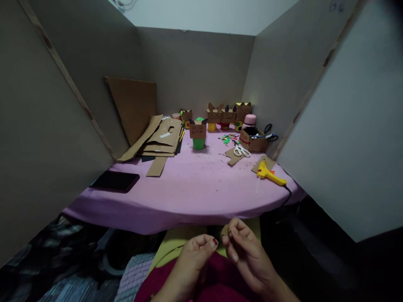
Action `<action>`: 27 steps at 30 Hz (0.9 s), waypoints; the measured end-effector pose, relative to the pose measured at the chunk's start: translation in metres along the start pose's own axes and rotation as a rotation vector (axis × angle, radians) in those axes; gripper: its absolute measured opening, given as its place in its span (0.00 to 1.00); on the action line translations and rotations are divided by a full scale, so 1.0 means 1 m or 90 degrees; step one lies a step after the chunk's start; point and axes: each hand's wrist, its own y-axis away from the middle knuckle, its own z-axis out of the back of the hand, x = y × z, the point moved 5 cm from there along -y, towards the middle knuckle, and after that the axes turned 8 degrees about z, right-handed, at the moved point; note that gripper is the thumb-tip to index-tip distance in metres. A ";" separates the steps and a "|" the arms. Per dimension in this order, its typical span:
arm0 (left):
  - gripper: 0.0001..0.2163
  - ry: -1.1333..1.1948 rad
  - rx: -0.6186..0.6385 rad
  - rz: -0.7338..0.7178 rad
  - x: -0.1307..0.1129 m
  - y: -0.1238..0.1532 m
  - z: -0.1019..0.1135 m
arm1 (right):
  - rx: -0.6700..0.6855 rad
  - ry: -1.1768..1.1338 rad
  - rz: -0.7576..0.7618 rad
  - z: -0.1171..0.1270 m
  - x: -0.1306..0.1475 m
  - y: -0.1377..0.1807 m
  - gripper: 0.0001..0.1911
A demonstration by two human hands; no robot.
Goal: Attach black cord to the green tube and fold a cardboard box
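My left hand point(195, 253) and my right hand point(244, 249) are together low in the view, below the table's front edge and over my lap. Both are curled with fingertips pinched toward each other. My right hand pinches a small dark thing point(229, 234) that is too small to name. What my left fingers hold is hidden. On the table stands a cardboard cat figure on a green base point(198, 134), well beyond my hands.
The pink-covered table point(189, 188) carries a cardboard stack point(162, 138), a dark phone point(115, 181), white scissors point(242, 151), a yellow glue gun point(269, 173), a cardboard box of tools point(254, 141) and several cat figures point(228, 114) at the back. Grey partition walls close in three sides.
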 end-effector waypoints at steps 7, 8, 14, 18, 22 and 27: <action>0.16 0.064 -0.022 -0.014 0.002 -0.003 0.005 | -0.216 0.234 0.221 0.033 0.038 0.004 0.09; 0.16 0.068 -0.025 -0.019 0.002 -0.003 0.006 | -0.223 0.272 0.235 0.035 0.043 0.005 0.09; 0.15 0.047 -0.043 -0.037 -0.008 0.002 0.002 | 0.009 0.577 0.187 0.009 0.035 0.007 0.09; 0.15 0.063 -0.060 -0.042 -0.014 0.006 0.002 | 0.094 0.673 0.152 -0.004 0.022 0.010 0.10; 0.15 0.078 -0.076 -0.039 -0.013 0.006 0.005 | 0.090 0.583 0.091 -0.002 0.015 0.011 0.11; 0.15 0.034 -0.049 -0.050 -0.009 0.002 0.004 | 0.008 0.258 0.064 0.003 0.009 0.008 0.10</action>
